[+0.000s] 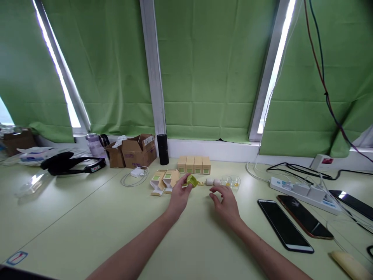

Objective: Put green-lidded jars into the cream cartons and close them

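My left hand (180,194) pinches a small yellow-green cup-like piece (192,180) between thumb and fingers, above the table. A little to its right, my right hand (225,204) hovers with bent fingers apart and nothing visible between them. Just beyond that hand are two small pale pinkish-white pieces (213,182) and two clear glass cups (231,181) with something yellow at the bottom. Small yellow bits (200,183) show beside the held piece. Two opened kraft boxes (164,181) lie left of my left hand. Behind stands a row of several closed kraft boxes (194,165).
On the right lie two phones (285,225) and a white power strip (304,194) with plugs and cables. A black cylinder (162,149), cardboard boxes (138,151) and a white charger with cable (136,173) are at the back left. A black headset-like strap (74,164) lies farther left.
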`<act>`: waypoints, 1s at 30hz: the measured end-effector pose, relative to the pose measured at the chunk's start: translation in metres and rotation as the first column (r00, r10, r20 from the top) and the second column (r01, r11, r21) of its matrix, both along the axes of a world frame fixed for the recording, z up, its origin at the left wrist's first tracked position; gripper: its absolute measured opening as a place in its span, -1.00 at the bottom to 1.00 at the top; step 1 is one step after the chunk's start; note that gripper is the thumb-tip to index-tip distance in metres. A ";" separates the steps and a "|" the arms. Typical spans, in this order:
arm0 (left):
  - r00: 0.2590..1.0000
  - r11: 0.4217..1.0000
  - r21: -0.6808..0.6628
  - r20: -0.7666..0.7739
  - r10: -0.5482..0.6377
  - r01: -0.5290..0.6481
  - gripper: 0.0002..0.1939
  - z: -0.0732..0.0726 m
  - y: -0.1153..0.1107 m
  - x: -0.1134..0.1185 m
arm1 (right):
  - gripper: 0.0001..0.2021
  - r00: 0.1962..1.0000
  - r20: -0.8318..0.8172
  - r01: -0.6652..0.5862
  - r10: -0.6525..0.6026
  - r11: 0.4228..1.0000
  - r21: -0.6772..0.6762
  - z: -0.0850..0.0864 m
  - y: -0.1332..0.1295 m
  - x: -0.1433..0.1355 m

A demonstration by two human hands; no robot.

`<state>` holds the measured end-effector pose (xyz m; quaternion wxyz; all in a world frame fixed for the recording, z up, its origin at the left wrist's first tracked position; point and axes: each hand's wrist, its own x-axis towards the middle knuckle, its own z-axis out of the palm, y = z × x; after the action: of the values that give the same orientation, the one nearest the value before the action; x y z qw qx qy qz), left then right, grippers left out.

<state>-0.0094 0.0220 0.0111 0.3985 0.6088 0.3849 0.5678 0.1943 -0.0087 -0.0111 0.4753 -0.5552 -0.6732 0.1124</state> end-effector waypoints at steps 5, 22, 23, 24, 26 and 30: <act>0.983 0.989 -0.148 0.177 0.048 -0.022 -0.38 -0.012 0.015 -0.006 | -0.76 0.856 0.506 0.096 -0.106 0.994 0.047 0.010 0.022 -0.007; 0.914 0.978 -0.125 0.390 -0.107 0.168 -0.43 -0.011 0.006 -0.001 | -0.75 0.729 0.670 0.061 -0.141 0.988 0.142 0.003 0.071 -0.036; 0.913 0.978 -0.126 0.394 -0.105 0.167 -0.44 -0.011 0.006 -0.001 | -0.75 0.730 0.671 0.045 -0.131 0.989 0.144 0.004 0.068 -0.034; 0.912 0.978 -0.125 0.397 -0.102 0.164 -0.44 -0.011 0.006 -0.001 | -0.75 0.730 0.673 0.025 -0.117 0.989 0.144 0.005 0.064 -0.032; 0.910 0.979 -0.125 0.404 -0.099 0.162 -0.44 -0.011 0.006 -0.001 | -0.75 0.734 0.673 -0.010 -0.088 0.990 0.140 0.008 0.054 -0.027; 0.898 0.972 -0.135 0.423 -0.120 0.193 -0.47 -0.007 0.004 0.000 | -0.79 0.772 0.631 -0.005 -0.081 0.991 0.133 0.013 0.022 -0.022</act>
<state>-0.0090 0.0256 0.0037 0.5665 0.4673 0.2899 0.6137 0.1722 0.0136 0.0015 0.2569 -0.5428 -0.7883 -0.1341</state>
